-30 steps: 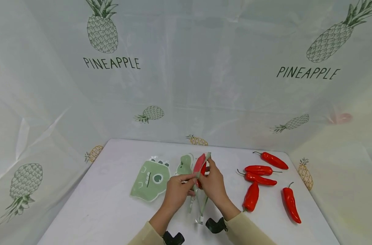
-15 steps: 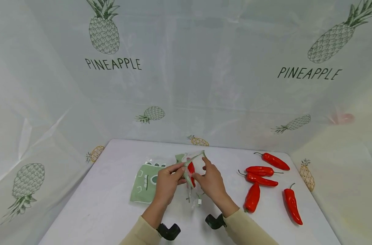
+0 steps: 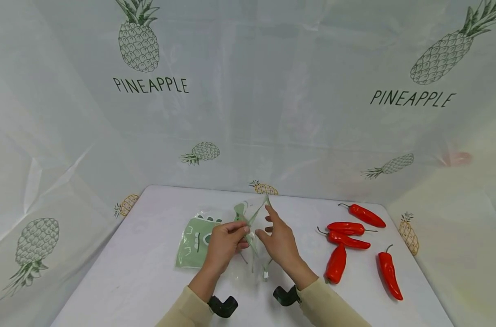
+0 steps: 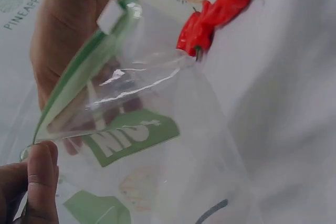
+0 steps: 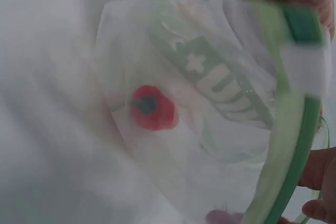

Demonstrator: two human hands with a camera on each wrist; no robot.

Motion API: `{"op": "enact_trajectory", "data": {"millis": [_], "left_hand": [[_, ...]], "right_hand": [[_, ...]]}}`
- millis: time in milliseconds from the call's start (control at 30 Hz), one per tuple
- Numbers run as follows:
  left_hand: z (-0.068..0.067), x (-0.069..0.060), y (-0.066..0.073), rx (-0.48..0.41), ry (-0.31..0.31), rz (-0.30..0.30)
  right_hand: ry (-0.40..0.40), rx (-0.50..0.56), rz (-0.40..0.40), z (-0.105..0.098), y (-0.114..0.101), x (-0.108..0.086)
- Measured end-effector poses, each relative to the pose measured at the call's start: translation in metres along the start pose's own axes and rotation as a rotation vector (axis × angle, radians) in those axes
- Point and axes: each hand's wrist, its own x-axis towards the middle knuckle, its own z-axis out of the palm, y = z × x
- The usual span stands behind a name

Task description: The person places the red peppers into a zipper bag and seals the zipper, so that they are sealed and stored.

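"What has the left hand got?"

"The left hand pinches the rim of a clear zip bag between thumb and finger. The bag hangs between the two hands, over the middle of the surface, its mouth spread apart."

"And the right?"

"The right hand is at the bag's other side, its fingers released: thumb and index finger stand apart, and the index fingertip is at the rim's far end. Whether it bears on the rim, I cannot tell."

"Where's the pepper?"

"From the right wrist, a red pepper shows through the plastic, green cap towards the camera. It looks to be inside the bag, low down; from the head it's hidden."

"Anything printed on the bag?"

"A green label with white letters, and a white slider sits on the green zip strip."

"What lies round about?"

"On the left, a second bag lies flat, printed with a green face and partly covered by the left hand. On the right are five more red peppers: one far, two side by side, one just nearer, and one apart near the right edge. Beyond the surface hangs a pale sheet printed with pineapples."
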Motion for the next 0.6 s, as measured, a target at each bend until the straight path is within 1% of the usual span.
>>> {"op": "enact_trajectory", "data": {"millis": [200, 300, 433, 600], "left_hand": [[0.001, 0.003, -0.005, 0.014, 0.001, 0.034], [0.002, 0.003, -0.006, 0.020, 0.006, 0.033], [0.004, 0.003, -0.008, 0.018, 0.000, 0.022], [0.006, 0.002, -0.011, 0.005, -0.012, 0.003]], "right_hand": [[0.018, 0.004, -0.033, -0.004, 0.001, -0.003], [0.042, 0.008, -0.028, -0.010, 0.003, -0.007], [0.065, -0.003, 0.004, -0.023, 0.010, -0.013], [0.087, -0.043, 0.072, -0.044, 0.027, -0.021]]}}
